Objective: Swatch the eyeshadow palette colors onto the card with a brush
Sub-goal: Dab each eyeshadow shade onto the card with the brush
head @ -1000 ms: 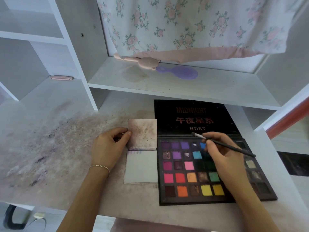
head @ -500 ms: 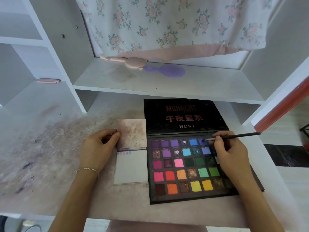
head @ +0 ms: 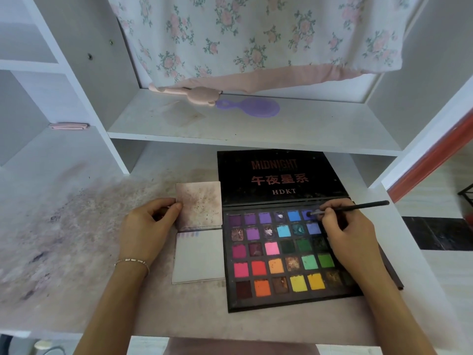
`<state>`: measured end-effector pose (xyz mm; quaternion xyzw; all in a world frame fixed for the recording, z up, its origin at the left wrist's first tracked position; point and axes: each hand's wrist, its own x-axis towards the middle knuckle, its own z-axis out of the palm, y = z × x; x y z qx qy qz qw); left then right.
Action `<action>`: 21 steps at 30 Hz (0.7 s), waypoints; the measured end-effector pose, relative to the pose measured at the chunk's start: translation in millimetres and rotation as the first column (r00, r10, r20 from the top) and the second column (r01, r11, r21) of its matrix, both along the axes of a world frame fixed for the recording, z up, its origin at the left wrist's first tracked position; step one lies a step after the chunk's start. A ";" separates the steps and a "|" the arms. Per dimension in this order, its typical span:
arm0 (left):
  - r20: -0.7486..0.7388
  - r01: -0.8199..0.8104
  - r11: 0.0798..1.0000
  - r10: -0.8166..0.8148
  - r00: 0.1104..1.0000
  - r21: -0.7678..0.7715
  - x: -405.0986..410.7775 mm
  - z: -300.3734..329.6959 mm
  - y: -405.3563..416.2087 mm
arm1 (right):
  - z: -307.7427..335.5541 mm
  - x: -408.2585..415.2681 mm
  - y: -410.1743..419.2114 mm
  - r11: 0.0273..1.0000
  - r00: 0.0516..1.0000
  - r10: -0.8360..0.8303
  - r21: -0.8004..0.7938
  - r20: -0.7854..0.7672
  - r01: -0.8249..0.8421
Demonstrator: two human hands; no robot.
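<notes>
An open eyeshadow palette (head: 286, 254) is laid flat on the stained counter (head: 64, 239), its black lid (head: 279, 178) folded back under the shelf (head: 256, 129). A thin black brush (head: 350, 208) is pinched between thumb and curled fingers of the right hand (head: 350, 237); the brush tip is set in a blue-violet pan in the top row, at the sixth position from the left. Just left of the palette, touching its edge, an open card booklet (head: 198, 231) is seen: a speckled upper leaf and a pale lower leaf with a short row of faint swatches along its top edge. The upper leaf's left edge is pinched by the thumb and curled fingers of the left hand (head: 146, 231), whose wrist carries a bracelet (head: 131, 261). A purple hairbrush (head: 252, 106) is noted on the shelf, below a floral cloth (head: 256, 37).
</notes>
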<state>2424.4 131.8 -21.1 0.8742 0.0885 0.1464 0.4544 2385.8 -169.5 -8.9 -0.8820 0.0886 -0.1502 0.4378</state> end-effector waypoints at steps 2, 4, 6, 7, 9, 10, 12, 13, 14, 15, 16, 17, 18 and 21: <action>-0.001 0.000 1.000 0.000 1.000 -0.004 -0.4 0.0 -0.1 | 1.0 -0.5 0.2 1.000 1.000 -0.013 0.014 -0.005 0.013; 0.000 -0.006 1.000 0.006 1.000 -0.003 0.0 0.1 -0.4 | 2.7 -1.2 1.4 0.999 1.000 -0.027 0.017 0.012 0.027; 0.000 -0.011 1.000 0.011 1.000 0.006 0.8 0.5 -1.1 | 4.9 -2.4 2.7 0.999 0.999 -0.033 0.024 0.034 0.033; -0.001 -0.011 1.000 0.011 1.000 0.006 1.0 0.8 -1.3 | 5.9 -3.1 3.5 0.999 0.998 -0.033 0.033 0.045 0.032; -0.002 -0.002 1.000 0.002 1.000 -0.001 0.7 1.1 -1.6 | 8.1 -4.2 6.4 0.998 0.998 -0.024 0.051 0.063 0.021; -0.002 0.004 1.000 -0.004 1.000 -0.006 0.3 1.2 -1.4 | 9.5 -4.6 9.0 0.998 0.997 -0.016 0.058 0.069 0.012; -0.003 0.007 1.000 -0.007 1.000 -0.019 -0.2 1.2 -0.9 | 11.6 -5.7 17.0 0.996 0.996 0.022 0.087 0.081 -0.029; -0.004 0.005 1.000 -0.006 1.000 -0.024 -0.2 1.1 -0.7 | 12.5 -6.3 22.7 0.992 0.995 0.052 0.110 0.085 -0.061; -0.003 0.002 1.000 -0.002 1.000 -0.025 -0.3 0.8 -0.6 | 13.5 -7.1 29.2 0.987 0.993 0.084 0.132 0.086 -0.095; -0.002 -0.001 1.000 0.001 1.000 -0.022 -0.1 0.8 -0.7 | 14.6 -7.7 36.4 0.980 0.989 0.116 0.151 0.088 -0.128; 0.000 -0.004 1.000 0.004 1.000 -0.018 0.1 0.7 -1.0 | 15.5 -8.3 43.6 0.973 0.986 0.143 0.170 0.090 -0.157; 0.002 -0.006 1.000 0.006 1.000 -0.016 0.2 0.6 -1.0 | 16.3 -8.7 50.6 0.965 0.981 0.169 0.189 0.092 -0.184; 0.003 -0.005 1.000 0.005 1.000 -0.016 0.2 0.6 -1.1 | 16.8 -9.0 57.6 0.956 0.977 0.194 0.207 0.093 -0.210; 0.007 0.000 1.000 0.000 1.000 -0.009 0.0 0.3 -1.0 | 16.9 -9.2 78.5 0.917 0.955 0.287 0.266 0.073 -0.296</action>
